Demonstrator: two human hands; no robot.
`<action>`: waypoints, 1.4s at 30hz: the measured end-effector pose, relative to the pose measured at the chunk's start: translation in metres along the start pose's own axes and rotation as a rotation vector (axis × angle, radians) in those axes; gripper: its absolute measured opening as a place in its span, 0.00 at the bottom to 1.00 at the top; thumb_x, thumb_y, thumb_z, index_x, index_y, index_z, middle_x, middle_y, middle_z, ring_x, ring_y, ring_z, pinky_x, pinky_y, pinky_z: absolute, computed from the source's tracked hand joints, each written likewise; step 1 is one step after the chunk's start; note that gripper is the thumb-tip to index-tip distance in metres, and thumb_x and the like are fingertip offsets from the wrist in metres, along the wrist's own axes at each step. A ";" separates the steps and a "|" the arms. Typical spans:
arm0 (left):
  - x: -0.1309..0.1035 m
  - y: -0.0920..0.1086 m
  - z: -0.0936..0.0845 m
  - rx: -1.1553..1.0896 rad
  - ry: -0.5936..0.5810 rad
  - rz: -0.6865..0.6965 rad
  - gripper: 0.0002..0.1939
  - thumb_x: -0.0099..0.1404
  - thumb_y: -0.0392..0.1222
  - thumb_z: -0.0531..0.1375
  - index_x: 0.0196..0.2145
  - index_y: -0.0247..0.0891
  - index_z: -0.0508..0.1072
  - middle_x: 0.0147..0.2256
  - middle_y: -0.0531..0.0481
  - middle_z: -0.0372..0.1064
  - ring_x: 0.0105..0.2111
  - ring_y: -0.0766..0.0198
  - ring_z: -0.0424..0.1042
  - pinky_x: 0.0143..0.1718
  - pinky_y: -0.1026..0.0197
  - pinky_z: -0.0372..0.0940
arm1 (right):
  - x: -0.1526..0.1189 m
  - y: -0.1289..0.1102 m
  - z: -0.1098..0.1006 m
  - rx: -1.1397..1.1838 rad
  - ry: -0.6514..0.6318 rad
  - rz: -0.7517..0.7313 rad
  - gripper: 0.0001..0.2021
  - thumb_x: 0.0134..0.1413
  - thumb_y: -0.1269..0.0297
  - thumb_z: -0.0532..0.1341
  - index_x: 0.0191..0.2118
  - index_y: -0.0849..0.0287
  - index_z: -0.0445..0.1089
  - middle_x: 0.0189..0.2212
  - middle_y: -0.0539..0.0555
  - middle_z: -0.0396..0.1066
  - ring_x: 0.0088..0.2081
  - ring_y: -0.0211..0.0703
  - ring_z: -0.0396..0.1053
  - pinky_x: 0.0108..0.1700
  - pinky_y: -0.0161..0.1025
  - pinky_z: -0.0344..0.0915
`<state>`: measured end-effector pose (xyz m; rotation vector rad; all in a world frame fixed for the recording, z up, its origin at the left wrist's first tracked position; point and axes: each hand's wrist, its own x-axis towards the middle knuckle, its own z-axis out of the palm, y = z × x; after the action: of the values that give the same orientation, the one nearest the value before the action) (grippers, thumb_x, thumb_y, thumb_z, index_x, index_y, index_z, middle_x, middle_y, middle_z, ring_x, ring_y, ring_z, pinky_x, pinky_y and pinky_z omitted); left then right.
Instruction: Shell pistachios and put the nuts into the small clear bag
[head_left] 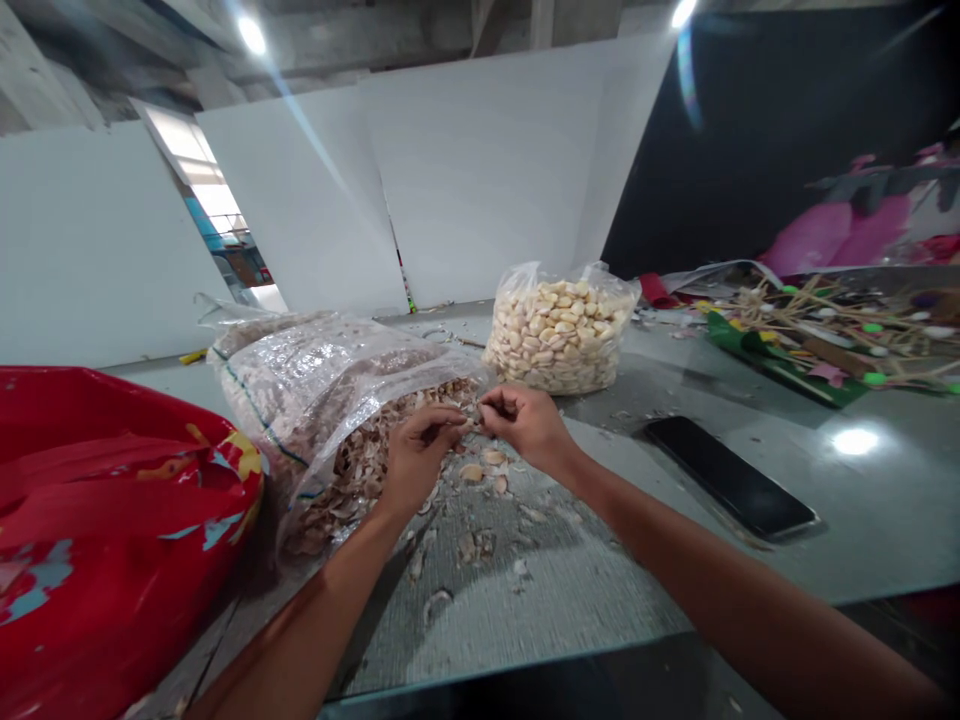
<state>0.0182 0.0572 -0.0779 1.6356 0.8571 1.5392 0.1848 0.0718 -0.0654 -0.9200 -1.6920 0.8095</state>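
Note:
Just in front of the big plastic bag's mouth, my left hand [422,446] and my right hand [527,424] face each other, close together. Both have their fingertips pinched; whatever is between them is too small to make out. The clear plastic bag [330,350] lies on its side at the left, with brown, papery husks [360,475] spilling from its opening. Behind my right hand stands a clear bag of pale, flat, bean-like seeds [559,335], upright and open at the top. A few tan seeds [471,472] lie on the table below my fingers.
Husk scraps litter the grey table [540,590]. To the right lies a black smartphone [731,475]. A large red plastic bag [112,540] fills the left side. Craft sticks and green leaf-like pieces [780,360] are piled at the far right. White panels [480,180] stand behind.

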 end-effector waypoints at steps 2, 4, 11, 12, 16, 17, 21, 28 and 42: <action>0.000 0.000 -0.001 -0.012 0.000 0.049 0.02 0.56 0.38 0.65 0.29 0.39 0.76 0.35 0.50 0.69 0.27 0.70 0.69 0.24 0.67 0.66 | 0.000 -0.001 -0.002 0.051 -0.010 -0.016 0.11 0.52 0.62 0.58 0.36 0.63 0.72 0.26 0.51 0.72 0.27 0.36 0.68 0.32 0.32 0.65; 0.001 0.000 -0.003 -0.002 0.006 0.075 0.01 0.56 0.38 0.64 0.29 0.40 0.77 0.35 0.50 0.68 0.28 0.70 0.69 0.25 0.68 0.66 | 0.000 -0.002 -0.002 0.132 -0.087 -0.017 0.12 0.53 0.61 0.58 0.40 0.62 0.72 0.28 0.52 0.72 0.28 0.36 0.69 0.33 0.33 0.66; 0.000 -0.001 -0.006 0.116 0.023 -0.010 0.08 0.55 0.41 0.65 0.35 0.39 0.77 0.31 0.50 0.71 0.24 0.70 0.68 0.25 0.67 0.65 | 0.001 -0.003 0.000 0.386 -0.197 0.096 0.15 0.44 0.57 0.67 0.36 0.62 0.73 0.28 0.51 0.73 0.28 0.35 0.69 0.33 0.34 0.68; 0.000 -0.001 -0.006 0.118 0.020 -0.036 0.10 0.55 0.41 0.65 0.36 0.38 0.77 0.29 0.51 0.72 0.23 0.70 0.68 0.25 0.67 0.65 | 0.001 -0.003 0.001 0.386 -0.178 0.093 0.15 0.43 0.58 0.68 0.36 0.62 0.73 0.28 0.51 0.73 0.28 0.35 0.70 0.33 0.34 0.68; -0.001 0.000 -0.007 0.041 -0.006 -0.083 0.12 0.54 0.42 0.66 0.37 0.37 0.77 0.29 0.50 0.73 0.23 0.68 0.69 0.26 0.66 0.66 | 0.001 -0.005 0.001 0.381 -0.132 0.057 0.14 0.41 0.59 0.69 0.35 0.61 0.74 0.29 0.52 0.74 0.30 0.36 0.71 0.35 0.34 0.69; -0.001 0.000 -0.007 0.022 -0.012 -0.084 0.12 0.54 0.42 0.66 0.37 0.37 0.77 0.31 0.49 0.73 0.23 0.69 0.70 0.25 0.65 0.67 | 0.002 -0.006 0.001 0.382 -0.125 0.053 0.14 0.41 0.59 0.69 0.35 0.61 0.74 0.29 0.52 0.74 0.30 0.37 0.71 0.35 0.35 0.70; 0.000 0.003 -0.006 -0.021 -0.029 -0.092 0.11 0.55 0.43 0.65 0.36 0.37 0.78 0.38 0.47 0.73 0.23 0.70 0.70 0.25 0.65 0.68 | 0.002 -0.006 0.000 0.374 -0.110 0.034 0.13 0.41 0.60 0.68 0.35 0.60 0.73 0.30 0.52 0.75 0.33 0.39 0.72 0.37 0.35 0.70; -0.001 0.006 -0.004 0.042 -0.029 -0.093 0.12 0.57 0.43 0.63 0.40 0.38 0.77 0.34 0.48 0.74 0.21 0.72 0.67 0.23 0.67 0.65 | 0.005 -0.005 -0.004 0.208 -0.041 -0.027 0.11 0.45 0.60 0.65 0.34 0.62 0.73 0.29 0.54 0.75 0.30 0.38 0.72 0.35 0.36 0.69; 0.004 -0.003 -0.006 0.079 -0.048 -0.171 0.18 0.61 0.42 0.57 0.49 0.38 0.70 0.36 0.48 0.70 0.21 0.74 0.64 0.21 0.69 0.61 | 0.133 -0.041 -0.151 -0.698 0.418 -0.161 0.10 0.44 0.69 0.64 0.36 0.64 0.76 0.29 0.56 0.74 0.33 0.43 0.71 0.41 0.41 0.66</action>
<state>0.0129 0.0619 -0.0781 1.6034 1.0151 1.3587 0.2939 0.1810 0.0696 -1.2873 -1.6511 -0.1146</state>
